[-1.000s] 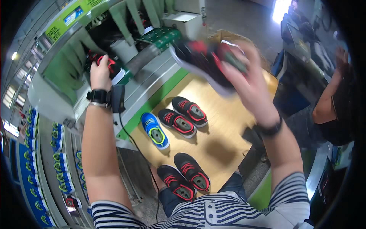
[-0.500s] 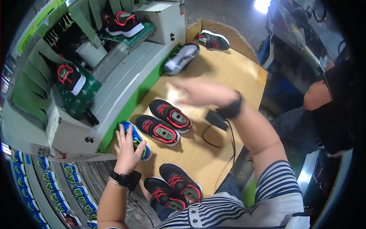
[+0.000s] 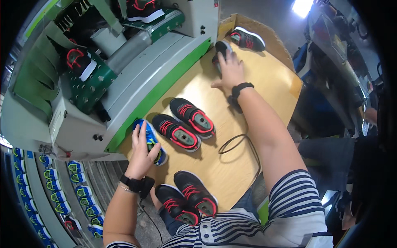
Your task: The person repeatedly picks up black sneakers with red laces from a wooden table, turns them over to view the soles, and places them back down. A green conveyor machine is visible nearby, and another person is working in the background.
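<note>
My left hand [image 3: 142,151] rests across a blue sports shoe [image 3: 151,133] with yellow-green trim at the table's left edge; its fingers are straight and its thumb is apart. At the far end, my right hand [image 3: 230,73] lies with spread fingers on a dark shoe [image 3: 223,46], which it partly hides. Between the hands, two black shoes with red laces stand side by side, the left shoe [image 3: 175,132] and the right shoe [image 3: 192,117]. Nearer me are two more black-and-red shoes, a left one [image 3: 177,204] and a right one [image 3: 195,193].
Another dark shoe [image 3: 248,39] lies by the cardboard edging [image 3: 264,31] at the far end. A machine [image 3: 149,62] along the left carries black-and-red shoes on green plates. A cable [image 3: 237,138] loops over the wooden table [image 3: 231,177]. Rows of blue shoes [image 3: 58,186] stand lower left.
My right hand has moved from mid-table to the far shoe. That shoe showed its pale sole before; now its dark upper shows. My left hand stays on the blue shoe. The view has shifted slightly.
</note>
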A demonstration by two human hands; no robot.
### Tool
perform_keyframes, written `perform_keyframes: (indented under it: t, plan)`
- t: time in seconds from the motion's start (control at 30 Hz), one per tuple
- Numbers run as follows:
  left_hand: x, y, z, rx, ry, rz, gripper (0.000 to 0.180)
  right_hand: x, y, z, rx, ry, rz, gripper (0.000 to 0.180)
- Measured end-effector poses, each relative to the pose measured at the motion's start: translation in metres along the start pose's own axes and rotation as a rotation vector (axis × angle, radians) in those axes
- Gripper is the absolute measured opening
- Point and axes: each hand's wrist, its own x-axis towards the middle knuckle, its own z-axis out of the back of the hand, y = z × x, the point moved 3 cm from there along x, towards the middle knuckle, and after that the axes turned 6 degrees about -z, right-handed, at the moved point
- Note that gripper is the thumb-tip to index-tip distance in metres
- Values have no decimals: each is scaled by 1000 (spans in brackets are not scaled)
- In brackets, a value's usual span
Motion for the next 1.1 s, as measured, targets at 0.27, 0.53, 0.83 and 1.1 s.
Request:
perform_keyframes:
  t: [0.27,0.53,0.83,1.1]
  plan:
    - [1,9,-10,-25,-57,-41,79,-79,-134,-3,860,158,-288,80]
    - [5,34,-16,34,-89,-103,78,-320,-36,94,792,455,-34,85]
    - [7,31,-12,29,-116,-152,77,-220,-88,68,967,435,-200,57]
    - [2,7,-8,7,-68,-91,73,44,-237,-21,519,82,-451,79]
